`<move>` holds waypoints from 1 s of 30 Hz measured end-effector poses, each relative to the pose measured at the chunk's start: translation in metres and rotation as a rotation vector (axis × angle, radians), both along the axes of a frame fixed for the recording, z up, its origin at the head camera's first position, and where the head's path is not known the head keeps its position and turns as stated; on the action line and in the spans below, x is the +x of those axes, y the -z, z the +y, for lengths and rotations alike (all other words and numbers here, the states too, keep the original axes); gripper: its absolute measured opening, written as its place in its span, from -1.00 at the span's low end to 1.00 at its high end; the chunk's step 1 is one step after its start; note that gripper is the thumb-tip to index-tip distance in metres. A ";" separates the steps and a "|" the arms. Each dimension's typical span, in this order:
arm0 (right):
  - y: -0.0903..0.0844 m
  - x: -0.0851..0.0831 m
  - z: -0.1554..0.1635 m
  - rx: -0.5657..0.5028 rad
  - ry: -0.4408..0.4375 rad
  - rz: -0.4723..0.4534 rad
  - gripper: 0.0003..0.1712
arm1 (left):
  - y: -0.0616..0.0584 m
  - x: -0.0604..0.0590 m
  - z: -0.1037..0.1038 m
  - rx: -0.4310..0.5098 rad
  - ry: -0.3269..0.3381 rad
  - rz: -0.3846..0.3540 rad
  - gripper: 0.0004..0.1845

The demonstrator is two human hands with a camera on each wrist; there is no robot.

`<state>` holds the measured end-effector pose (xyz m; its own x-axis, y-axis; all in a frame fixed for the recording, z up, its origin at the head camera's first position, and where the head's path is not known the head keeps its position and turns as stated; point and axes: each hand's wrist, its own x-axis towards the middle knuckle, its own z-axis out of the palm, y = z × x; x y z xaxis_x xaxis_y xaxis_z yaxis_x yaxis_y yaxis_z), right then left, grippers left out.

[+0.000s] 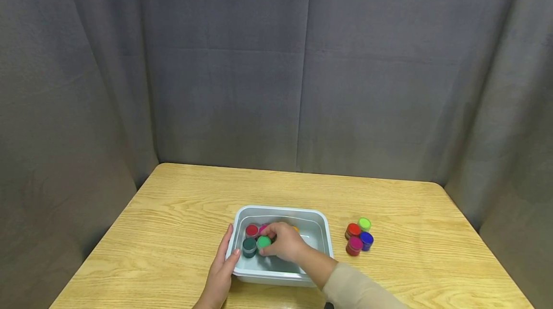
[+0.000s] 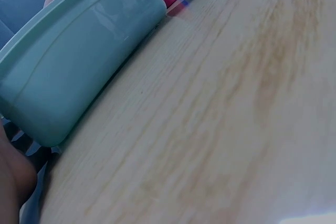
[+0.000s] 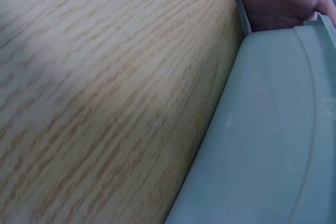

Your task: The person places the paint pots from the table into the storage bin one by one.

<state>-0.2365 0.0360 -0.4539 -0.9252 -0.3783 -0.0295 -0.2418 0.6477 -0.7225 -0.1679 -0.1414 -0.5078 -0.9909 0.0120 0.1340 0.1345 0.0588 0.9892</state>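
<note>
Right hand (image 1: 282,242) pinches the green pot (image 1: 263,243) inside the tub (image 1: 317,214), beside the dark pot (image 1: 249,246); left hand (image 1: 221,268) rests flat-fingered on the tub's left wall. A hasty lift could likely topple neighbouring pots

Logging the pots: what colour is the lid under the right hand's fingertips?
Bright green lid, gripped by the right hand; clearest in the head view.
</note>
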 end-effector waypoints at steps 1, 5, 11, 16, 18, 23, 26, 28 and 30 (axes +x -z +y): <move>0.000 0.000 0.000 0.004 -0.002 -0.001 -0.59 | 0.000 0.000 0.000 0.003 0.001 0.000 -0.36; 0.001 0.000 0.000 0.014 -0.005 -0.015 -0.60 | 0.000 0.000 0.000 0.010 0.002 -0.006 -0.36; 0.000 -0.001 0.003 -0.009 -0.012 -0.002 -0.60 | 0.000 0.000 0.001 0.012 0.000 -0.015 -0.35; -0.005 -0.001 0.008 -0.100 -0.024 -0.041 -0.59 | 0.001 0.000 0.000 0.019 0.004 0.003 -0.35; -0.008 -0.001 0.012 -0.132 -0.024 -0.064 -0.59 | 0.001 0.000 0.000 0.013 0.005 0.004 -0.35; -0.014 -0.001 0.024 -0.197 0.001 -0.099 -0.58 | 0.000 0.000 0.001 -0.002 -0.012 -0.008 -0.35; -0.020 0.000 0.032 -0.233 0.018 -0.107 -0.57 | 0.001 -0.001 0.001 -0.008 -0.021 -0.016 -0.36; -0.024 0.001 0.038 -0.240 0.030 -0.112 -0.55 | 0.001 -0.001 0.001 -0.013 -0.028 -0.022 -0.37; -0.029 0.002 0.043 -0.241 0.052 -0.119 -0.54 | 0.000 0.000 0.000 -0.017 -0.028 -0.028 -0.37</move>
